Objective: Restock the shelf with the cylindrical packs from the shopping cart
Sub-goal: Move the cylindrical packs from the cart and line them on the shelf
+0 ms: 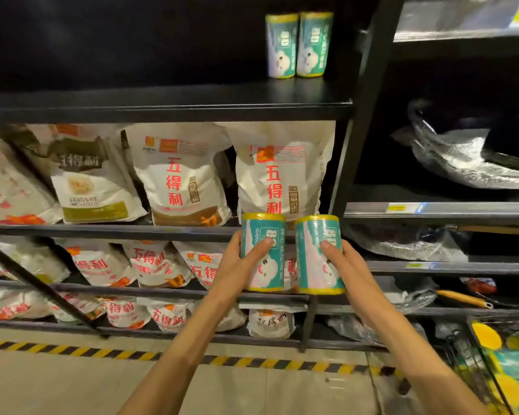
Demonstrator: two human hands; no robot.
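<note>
My left hand (pixel 237 266) grips a teal cylindrical pack with yellow ends (pixel 265 271), held upright. My right hand (pixel 346 266) grips a second pack of the same kind (pixel 313 271) right beside it. Both are raised in front of the flour-bag shelves, below the top black shelf (pixel 192 100). Two matching packs (pixel 298 44) stand upright at the right end of that top shelf. The shopping cart (pixel 477 354) shows at the lower right, with more teal and yellow packs (pixel 510 372) inside.
White flour bags (pixel 180 172) with red lettering fill three lower shelf levels. A black upright post (pixel 360 115) divides this bay from the right one, which holds wrapped pans (pixel 468 163). A black and yellow stripe (pixel 102 351) marks the floor.
</note>
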